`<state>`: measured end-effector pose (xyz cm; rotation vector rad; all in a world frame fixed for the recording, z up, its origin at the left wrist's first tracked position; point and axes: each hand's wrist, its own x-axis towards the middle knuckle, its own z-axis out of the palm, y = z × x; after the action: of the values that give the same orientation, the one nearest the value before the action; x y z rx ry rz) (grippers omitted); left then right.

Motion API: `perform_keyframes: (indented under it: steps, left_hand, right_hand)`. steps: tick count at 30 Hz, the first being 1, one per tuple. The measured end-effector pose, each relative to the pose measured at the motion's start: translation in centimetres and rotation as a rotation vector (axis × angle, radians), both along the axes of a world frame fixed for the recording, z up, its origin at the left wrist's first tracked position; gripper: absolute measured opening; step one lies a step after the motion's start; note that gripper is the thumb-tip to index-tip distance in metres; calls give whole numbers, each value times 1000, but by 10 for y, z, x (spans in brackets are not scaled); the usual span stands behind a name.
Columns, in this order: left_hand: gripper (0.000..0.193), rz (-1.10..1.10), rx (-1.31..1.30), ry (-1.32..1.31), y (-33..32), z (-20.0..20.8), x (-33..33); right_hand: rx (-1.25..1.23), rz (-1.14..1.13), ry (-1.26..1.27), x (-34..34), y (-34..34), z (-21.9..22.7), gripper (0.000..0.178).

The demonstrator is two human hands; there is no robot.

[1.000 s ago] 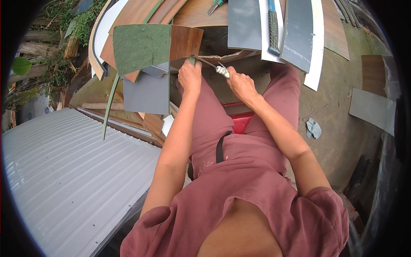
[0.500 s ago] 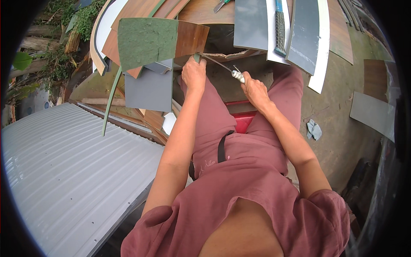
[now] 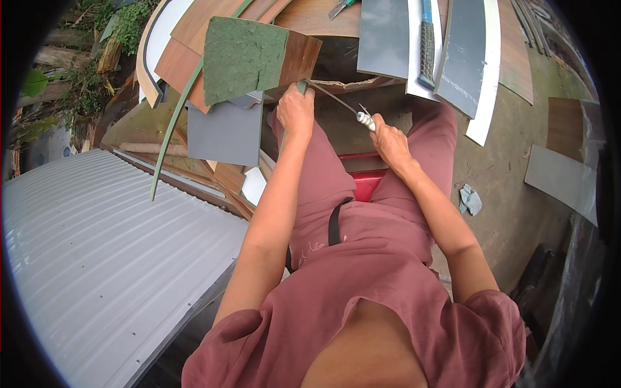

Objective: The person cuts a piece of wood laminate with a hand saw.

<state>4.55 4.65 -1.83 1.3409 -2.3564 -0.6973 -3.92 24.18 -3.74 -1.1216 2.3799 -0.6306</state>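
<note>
In front of me is a board (image 3: 242, 55) with a rough green face and a strip of brown woodgrain at its right end. My left hand (image 3: 296, 115) is closed at its lower right corner, around a thin green strip (image 3: 302, 86) that pokes out above the fingers. My right hand (image 3: 391, 143) grips a hand tool (image 3: 366, 121) with a white-wrapped handle and a long thin metal shaft. The shaft points up and left, its far end beside the board's corner and my left hand. Whether the tip touches the board I cannot tell.
A blue and black-handled tool (image 3: 426, 55) lies on white and grey boards (image 3: 462, 58). A green-handled knife (image 3: 341, 8) rests at the top. Woodgrain boards (image 3: 187, 58) and a long green strip (image 3: 169, 132) are at left, above corrugated metal (image 3: 116, 252). A crumpled cloth (image 3: 470, 200) lies on the floor.
The green-faced board has shifted right and slightly up, and now tilts more. Both hands have moved a little to the right, with the tool still in the right one.
</note>
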Motion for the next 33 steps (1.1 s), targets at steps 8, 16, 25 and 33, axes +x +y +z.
perform_keyframes:
  steps: [8, 16, 25, 33]
  left_hand:
    - [32, 23, 11, -33, -4, -9, 0]
    - [33, 20, -1, -35, -2, -4, 1]
    - [33, 12, 7, -26, -3, -6, 1]
    - [34, 26, 30, -59, -4, 0, 1]
  right_hand:
    - [-120, 19, 52, 3, -87, 24, 17]
    - [6, -10, 3, -2, 1, 4, 18]
    - [-126, 10, 29, 2, -89, 24, 16]
    - [-8, -8, -4, 7, -3, 11, 20]
